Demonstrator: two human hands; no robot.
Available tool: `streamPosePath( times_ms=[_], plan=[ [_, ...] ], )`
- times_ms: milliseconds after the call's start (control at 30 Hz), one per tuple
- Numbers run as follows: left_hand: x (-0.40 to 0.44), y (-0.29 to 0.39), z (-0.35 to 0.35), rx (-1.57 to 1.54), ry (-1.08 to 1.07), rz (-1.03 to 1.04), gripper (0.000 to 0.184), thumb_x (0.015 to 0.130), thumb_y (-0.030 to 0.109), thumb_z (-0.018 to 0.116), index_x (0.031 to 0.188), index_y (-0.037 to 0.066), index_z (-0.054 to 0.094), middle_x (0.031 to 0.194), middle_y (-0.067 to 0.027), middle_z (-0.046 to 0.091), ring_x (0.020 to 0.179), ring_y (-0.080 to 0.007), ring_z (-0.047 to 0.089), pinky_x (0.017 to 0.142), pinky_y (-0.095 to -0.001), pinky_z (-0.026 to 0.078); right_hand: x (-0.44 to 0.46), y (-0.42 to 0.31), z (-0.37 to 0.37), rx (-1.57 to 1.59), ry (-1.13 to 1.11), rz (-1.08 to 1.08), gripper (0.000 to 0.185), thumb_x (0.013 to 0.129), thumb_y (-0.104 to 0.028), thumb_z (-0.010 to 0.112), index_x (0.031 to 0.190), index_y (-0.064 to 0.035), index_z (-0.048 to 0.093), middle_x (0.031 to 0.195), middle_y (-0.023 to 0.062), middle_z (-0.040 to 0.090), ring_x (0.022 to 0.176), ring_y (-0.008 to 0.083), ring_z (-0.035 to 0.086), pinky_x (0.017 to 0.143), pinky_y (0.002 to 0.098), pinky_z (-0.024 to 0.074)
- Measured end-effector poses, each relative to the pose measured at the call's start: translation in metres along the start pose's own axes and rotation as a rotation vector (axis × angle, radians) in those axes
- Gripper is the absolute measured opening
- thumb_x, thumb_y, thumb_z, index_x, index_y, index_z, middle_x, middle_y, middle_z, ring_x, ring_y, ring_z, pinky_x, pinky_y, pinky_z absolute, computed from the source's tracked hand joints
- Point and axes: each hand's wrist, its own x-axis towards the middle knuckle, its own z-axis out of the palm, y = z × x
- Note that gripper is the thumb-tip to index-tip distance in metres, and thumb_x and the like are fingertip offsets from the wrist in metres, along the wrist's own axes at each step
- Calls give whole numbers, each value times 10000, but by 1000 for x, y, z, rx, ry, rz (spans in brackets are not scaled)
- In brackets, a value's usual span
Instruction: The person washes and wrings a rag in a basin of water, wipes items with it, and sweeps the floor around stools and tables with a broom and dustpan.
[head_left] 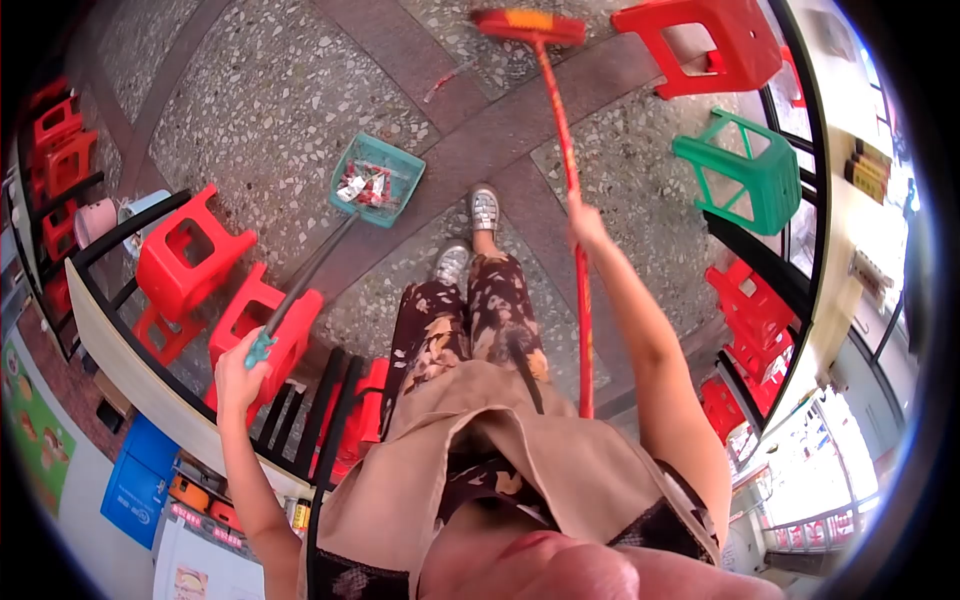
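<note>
My left hand [240,368] is closed round the teal grip of a long-handled dustpan [407,165]. The pan rests on the floor ahead of my feet, with crumpled white and red litter [368,187] inside. My right hand [585,226] grips the red patterned stick of a broom [561,120]. Its red and yellow head [528,24] is far forward on the floor, slightly blurred. A thin red and white scrap [440,86] lies on the floor between the broom head and the dustpan.
Red plastic stools [190,250] stand along the left, close to the dustpan's handle. On the right are another red stool [700,45] and a green stool [765,180]. Tables with pale edges [140,370] run along both sides. The floor [260,100] is speckled stone with darker bands.
</note>
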Motion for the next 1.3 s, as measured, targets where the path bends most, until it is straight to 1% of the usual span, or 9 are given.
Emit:
streamPosePath(
  times_ms=[133,233,300,433,700,933,1033,1100,1300],
  plan=[
    [26,-6,5,86,-88,-89,513,646,99,606,1146,196,542,859,-173,621,824,-377,586,701,-442,459,-59,71,52,-75,-149,62,632,819,-677,371,572,-105,477,499,21,474,402,166,461,396,323,366],
    [37,-12,16,52,-198,-170,548,636,83,626,1154,213,506,920,-168,622,902,-379,572,742,-437,454,-119,43,50,208,-591,413,545,864,-597,376,588,-128,396,450,-4,371,323,130,357,311,300,309],
    [52,-3,16,-126,-453,-177,521,631,53,632,1118,190,508,899,-169,617,910,-382,569,742,-417,456,-128,25,40,368,-794,614,527,875,-592,366,592,-149,328,434,-26,274,298,110,266,286,275,245],
    [41,32,-10,131,-275,-197,323,679,17,580,949,171,492,832,-176,611,871,-408,562,699,-448,443,-152,-9,-3,437,-950,671,521,887,-590,330,624,-140,334,426,-26,253,299,94,245,302,251,219],
    [67,40,-48,-156,-115,-90,301,696,-44,531,951,111,494,811,-173,595,831,-389,570,661,-423,446,-108,-120,-47,469,-565,343,527,887,-576,361,599,-134,342,423,-25,275,304,102,259,309,257,223],
    [208,88,-132,-200,-14,122,295,686,-77,517,931,86,492,785,-181,578,795,-381,573,655,-420,441,25,-278,-92,646,-282,234,517,856,-615,389,614,-160,337,426,-55,263,299,86,241,291,260,192],
    [276,118,-174,-180,-55,174,277,702,-54,524,935,90,488,791,-183,579,792,-397,562,652,-440,434,113,-333,-99,829,-420,280,507,853,-610,402,607,-169,360,426,-76,262,305,57,229,291,215,197],
    [323,137,-204,-61,-61,222,272,703,-38,533,934,98,488,809,-187,583,806,-400,562,658,-445,435,111,-365,-86,860,-430,409,506,862,-603,391,607,-165,374,414,-77,258,294,54,233,277,216,192],
    [430,237,-305,236,-146,353,337,650,-72,486,932,111,490,853,-189,601,863,-411,556,678,-475,429,34,-359,-129,906,-513,398,513,869,-603,371,615,-157,391,396,-59,253,270,61,222,260,226,182]
  ],
)
